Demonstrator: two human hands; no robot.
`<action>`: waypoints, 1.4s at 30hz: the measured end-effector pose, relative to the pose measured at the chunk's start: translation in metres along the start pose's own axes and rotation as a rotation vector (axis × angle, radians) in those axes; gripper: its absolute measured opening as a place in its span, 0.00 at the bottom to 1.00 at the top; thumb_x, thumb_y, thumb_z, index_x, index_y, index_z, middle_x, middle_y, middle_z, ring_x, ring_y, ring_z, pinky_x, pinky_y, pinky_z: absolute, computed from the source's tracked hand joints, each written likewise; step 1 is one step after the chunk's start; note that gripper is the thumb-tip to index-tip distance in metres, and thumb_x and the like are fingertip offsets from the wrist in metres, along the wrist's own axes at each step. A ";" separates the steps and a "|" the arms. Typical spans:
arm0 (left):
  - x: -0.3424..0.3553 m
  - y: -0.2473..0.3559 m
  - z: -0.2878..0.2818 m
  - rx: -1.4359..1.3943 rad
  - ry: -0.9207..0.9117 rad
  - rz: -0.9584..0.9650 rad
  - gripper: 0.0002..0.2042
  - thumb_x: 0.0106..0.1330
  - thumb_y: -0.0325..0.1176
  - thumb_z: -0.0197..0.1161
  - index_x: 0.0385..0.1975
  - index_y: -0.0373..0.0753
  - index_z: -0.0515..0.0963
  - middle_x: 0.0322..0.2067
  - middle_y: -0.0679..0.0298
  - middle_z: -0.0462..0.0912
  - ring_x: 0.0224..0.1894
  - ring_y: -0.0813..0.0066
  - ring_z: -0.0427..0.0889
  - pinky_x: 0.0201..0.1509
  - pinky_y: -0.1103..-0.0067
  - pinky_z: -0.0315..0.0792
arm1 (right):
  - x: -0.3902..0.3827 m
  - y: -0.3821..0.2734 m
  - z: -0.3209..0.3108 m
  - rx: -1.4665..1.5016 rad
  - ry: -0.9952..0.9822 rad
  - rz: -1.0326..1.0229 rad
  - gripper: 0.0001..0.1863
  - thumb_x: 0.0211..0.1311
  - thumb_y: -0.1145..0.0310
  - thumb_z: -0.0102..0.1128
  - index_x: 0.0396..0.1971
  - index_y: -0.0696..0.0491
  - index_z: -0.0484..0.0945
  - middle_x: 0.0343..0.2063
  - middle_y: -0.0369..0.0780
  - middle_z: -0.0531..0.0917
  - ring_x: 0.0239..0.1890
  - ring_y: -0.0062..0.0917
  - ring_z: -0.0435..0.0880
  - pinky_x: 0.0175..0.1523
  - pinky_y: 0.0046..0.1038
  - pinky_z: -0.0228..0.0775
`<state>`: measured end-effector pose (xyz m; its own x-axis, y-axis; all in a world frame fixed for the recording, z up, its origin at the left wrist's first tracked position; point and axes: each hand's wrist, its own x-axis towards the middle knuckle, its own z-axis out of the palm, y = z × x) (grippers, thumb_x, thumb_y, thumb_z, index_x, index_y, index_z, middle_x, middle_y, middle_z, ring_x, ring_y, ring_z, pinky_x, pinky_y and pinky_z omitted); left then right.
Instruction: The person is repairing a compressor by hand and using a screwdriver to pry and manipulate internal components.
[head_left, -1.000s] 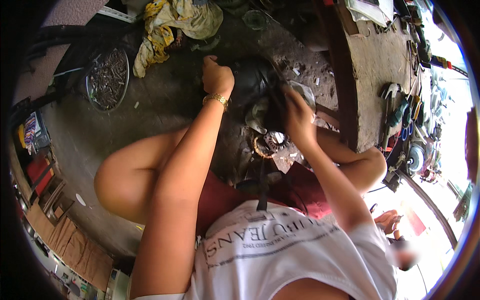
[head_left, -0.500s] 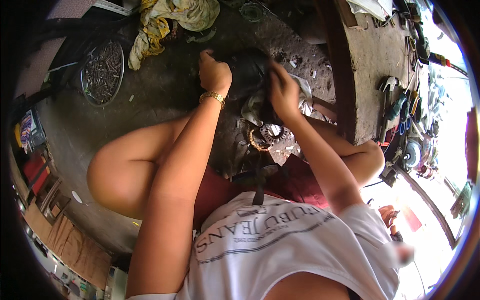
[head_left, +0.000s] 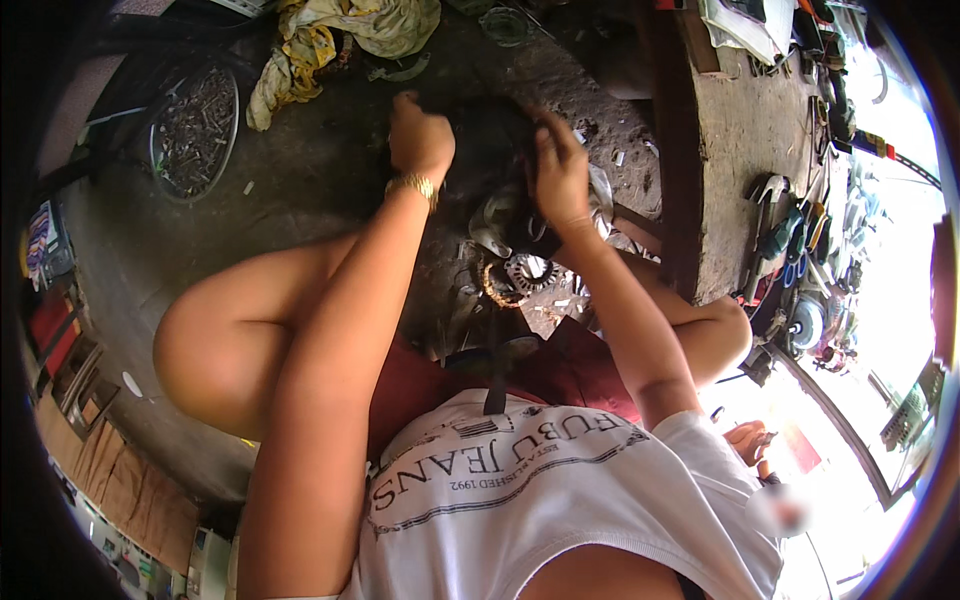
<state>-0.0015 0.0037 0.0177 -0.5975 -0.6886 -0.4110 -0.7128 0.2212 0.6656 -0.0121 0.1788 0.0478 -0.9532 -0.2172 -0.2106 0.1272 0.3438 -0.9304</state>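
Observation:
A dark black object (head_left: pixel 485 150) with a smooth, slightly shiny surface lies between my hands over the floor; its kind is too dark to make out. My left hand (head_left: pixel 421 140), with a gold bracelet (head_left: pixel 414 187) at the wrist, is curled round its left side. My right hand (head_left: pixel 563 172) grips its right edge, fingers bent and partly hidden against the dark. Below the right hand lies a crumpled whitish cloth or bag (head_left: pixel 491 224). Closer to me sit a round slotted metal ring (head_left: pixel 529 272) and a copper-coloured coil ring (head_left: pixel 497 286).
A round pan (head_left: pixel 190 135) of bolts and small metal parts stands at far left. Stained yellowish cloths (head_left: pixel 375 28) lie at the back. On the right, a wooden bench (head_left: pixel 745 150) carries a hammer (head_left: pixel 771 188), pliers and other tools. Part of another person (head_left: pixel 752 440) shows at lower right.
The whole view has shifted slightly, moving most things a little leftward. Both hands stay at the black object; the right hand's fingers have shifted a little along its edge.

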 end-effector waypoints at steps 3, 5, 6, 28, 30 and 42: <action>0.028 -0.005 -0.007 -0.008 -0.021 -0.007 0.19 0.57 0.27 0.48 0.50 0.35 0.69 0.50 0.47 0.75 0.54 0.49 0.73 0.56 0.63 0.68 | -0.022 -0.021 -0.007 -0.055 -0.044 -0.023 0.14 0.67 0.74 0.46 0.49 0.59 0.75 0.44 0.45 0.82 0.48 0.27 0.80 0.54 0.24 0.67; 0.020 -0.015 -0.006 -0.017 0.017 0.000 0.19 0.56 0.26 0.49 0.50 0.35 0.69 0.49 0.47 0.75 0.53 0.50 0.74 0.56 0.63 0.68 | -0.064 -0.042 -0.028 -0.182 -0.019 -0.085 0.14 0.66 0.75 0.45 0.49 0.60 0.75 0.43 0.45 0.82 0.47 0.26 0.80 0.53 0.24 0.68; 0.014 -0.017 -0.007 -0.020 0.017 0.000 0.19 0.56 0.26 0.49 0.50 0.36 0.69 0.49 0.47 0.75 0.53 0.50 0.74 0.56 0.62 0.68 | -0.092 -0.046 -0.052 -0.185 -0.061 0.039 0.15 0.66 0.77 0.43 0.50 0.59 0.74 0.41 0.44 0.82 0.46 0.25 0.80 0.54 0.26 0.68; -0.007 -0.004 0.002 0.009 0.093 0.059 0.18 0.58 0.23 0.48 0.49 0.37 0.69 0.49 0.48 0.75 0.51 0.51 0.75 0.54 0.62 0.69 | -0.001 -0.011 0.013 -0.105 0.012 -0.141 0.14 0.65 0.76 0.47 0.48 0.61 0.74 0.39 0.48 0.82 0.43 0.28 0.81 0.50 0.25 0.69; 0.008 -0.011 -0.004 -0.003 0.066 0.063 0.18 0.58 0.23 0.48 0.50 0.37 0.69 0.48 0.48 0.76 0.51 0.50 0.76 0.54 0.62 0.69 | -0.006 -0.026 0.011 -0.084 -0.037 -0.058 0.13 0.65 0.75 0.47 0.48 0.61 0.74 0.41 0.49 0.81 0.47 0.29 0.81 0.52 0.25 0.68; 0.008 -0.020 0.011 -0.024 0.168 0.149 0.17 0.59 0.26 0.48 0.48 0.33 0.70 0.44 0.45 0.79 0.48 0.52 0.78 0.53 0.67 0.69 | -0.024 -0.005 -0.006 -0.111 0.029 -0.031 0.13 0.67 0.74 0.47 0.48 0.61 0.74 0.37 0.42 0.82 0.40 0.25 0.80 0.49 0.24 0.69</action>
<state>0.0043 0.0009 -0.0059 -0.6246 -0.7551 -0.1990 -0.6111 0.3140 0.7266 0.0082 0.1880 0.0597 -0.9638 -0.2032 -0.1724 0.0682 0.4372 -0.8968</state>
